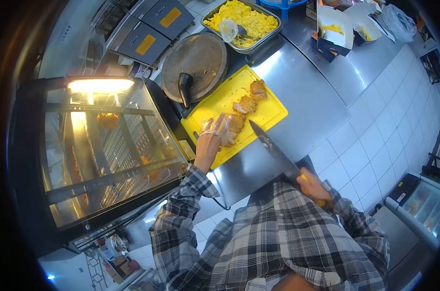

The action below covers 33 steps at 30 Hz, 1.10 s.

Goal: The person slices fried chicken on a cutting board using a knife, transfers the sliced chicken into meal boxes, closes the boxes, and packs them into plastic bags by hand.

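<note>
A yellow cutting board (274, 115) lies on the steel counter with breaded fried chicken on it. Two cut-off chunks (253, 98) sit toward its far end, pale meat showing at the cut sides. My left hand (214, 135), in a clear plastic glove, grips the larger piece of fried chicken (238, 123) at the near left of the board. In my right hand (313, 187) is a large knife (276, 154) by its yellow handle. Its blade points up and left, the tip just over the board's right edge, apart from the chicken.
A round wooden chopping block (195, 56) with a black-handled object (184, 87) on it stands behind the board. Beyond is a metal tray (279, 25) of yellow food, likely scrambled egg. A lit glass food warmer (114, 150) stands left; open takeaway boxes (334, 36) sit back right.
</note>
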Motion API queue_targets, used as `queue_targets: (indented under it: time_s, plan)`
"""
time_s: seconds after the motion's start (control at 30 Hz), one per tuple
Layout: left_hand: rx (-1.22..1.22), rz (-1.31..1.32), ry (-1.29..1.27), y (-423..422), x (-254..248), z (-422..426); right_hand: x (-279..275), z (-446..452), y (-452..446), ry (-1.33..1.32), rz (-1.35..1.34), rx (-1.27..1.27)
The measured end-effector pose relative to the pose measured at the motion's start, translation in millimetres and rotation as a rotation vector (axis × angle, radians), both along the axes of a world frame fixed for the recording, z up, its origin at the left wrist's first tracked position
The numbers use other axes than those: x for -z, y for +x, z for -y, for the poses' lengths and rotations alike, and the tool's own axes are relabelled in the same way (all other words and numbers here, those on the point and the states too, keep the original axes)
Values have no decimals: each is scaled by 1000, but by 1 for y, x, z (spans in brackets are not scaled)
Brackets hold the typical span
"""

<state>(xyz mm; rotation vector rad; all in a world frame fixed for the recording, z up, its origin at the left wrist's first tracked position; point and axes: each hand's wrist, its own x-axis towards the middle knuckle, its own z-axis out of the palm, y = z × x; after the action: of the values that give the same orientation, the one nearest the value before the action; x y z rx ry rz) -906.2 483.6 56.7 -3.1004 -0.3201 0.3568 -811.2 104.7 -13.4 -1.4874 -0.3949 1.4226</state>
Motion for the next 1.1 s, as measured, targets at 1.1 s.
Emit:
queue_targets:
  time_s: [1.1]
  plan:
    - [-127, 238, -572, -20, 7, 6, 28, -85, -46, 172, -127, 58]
